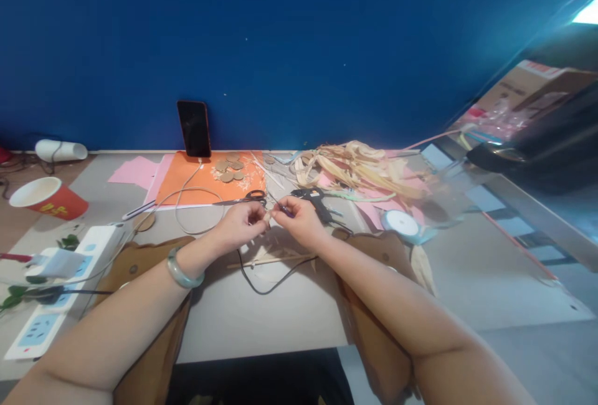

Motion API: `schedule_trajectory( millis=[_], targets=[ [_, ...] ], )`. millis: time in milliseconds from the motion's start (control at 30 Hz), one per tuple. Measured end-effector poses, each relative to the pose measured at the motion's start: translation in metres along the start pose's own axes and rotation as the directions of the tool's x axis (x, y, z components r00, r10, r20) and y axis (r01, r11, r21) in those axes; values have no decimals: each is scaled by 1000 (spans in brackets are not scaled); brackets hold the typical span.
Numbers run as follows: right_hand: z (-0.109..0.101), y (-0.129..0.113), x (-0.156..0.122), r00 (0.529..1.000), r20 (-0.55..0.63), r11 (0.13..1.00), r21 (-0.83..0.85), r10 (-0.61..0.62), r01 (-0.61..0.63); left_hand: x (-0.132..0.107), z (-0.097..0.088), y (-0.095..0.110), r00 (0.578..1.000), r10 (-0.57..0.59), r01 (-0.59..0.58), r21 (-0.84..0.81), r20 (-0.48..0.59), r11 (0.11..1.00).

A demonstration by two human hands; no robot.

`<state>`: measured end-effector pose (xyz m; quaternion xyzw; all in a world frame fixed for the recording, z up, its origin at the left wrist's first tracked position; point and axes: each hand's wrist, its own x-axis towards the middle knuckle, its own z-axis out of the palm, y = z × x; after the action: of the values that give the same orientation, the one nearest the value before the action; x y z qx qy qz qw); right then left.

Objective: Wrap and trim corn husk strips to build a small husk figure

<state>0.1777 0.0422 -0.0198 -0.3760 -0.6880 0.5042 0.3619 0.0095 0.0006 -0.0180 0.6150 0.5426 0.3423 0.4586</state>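
Observation:
My left hand (pixel 243 223) and my right hand (pixel 299 221) meet over the middle of the table, fingers pinched together. Between them I grip a small pale piece, seemingly a strip of dried straw (pixel 268 216); it is too small to name surely. A thin purple-tipped object shows at my right fingers. Black-handled scissors (pixel 247 197) lie just beyond my left hand. A black glue gun (pixel 315 199) lies just beyond my right hand. A thin wooden stick (pixel 271 262) lies below my wrists. A pale green bangle (pixel 183 273) circles my left wrist.
A pile of dried straw strips (pixel 359 168) lies at the back right. An orange sheet (pixel 210 184) holds several round brown discs. A phone (pixel 194 128) leans on the blue wall. A red paper cup (pixel 47 199), power strips (pixel 56 293) and a ribbon roll (pixel 400 224) flank the hands.

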Motion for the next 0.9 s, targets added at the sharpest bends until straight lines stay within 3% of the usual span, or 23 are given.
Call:
schedule_trajectory(
  millis=[100, 267, 500, 633, 900],
  targets=[
    [-2, -2, 1, 999, -23, 998, 49, 44, -42, 1, -1, 4, 996, -66, 56, -161, -54, 985],
    [-1, -2, 1, 998, 1, 994, 90, 57, -57, -2, -5, 17, 988, -62, 8, -348, -144, 937],
    [0, -4, 0, 999, 20, 994, 108, 27, -29, -3, -4, 18, 987, -65, 5, -377, -145, 926],
    [0, -2, -2, 999, -29, 997, 62, -38, 40, -2, -4, 16, 979, -51, -40, -431, -198, 902],
    [0, -1, -4, 996, -3, 994, -64, -91, 91, -3, -5, 12, 957, -32, -115, -478, -288, 871]
  ],
)
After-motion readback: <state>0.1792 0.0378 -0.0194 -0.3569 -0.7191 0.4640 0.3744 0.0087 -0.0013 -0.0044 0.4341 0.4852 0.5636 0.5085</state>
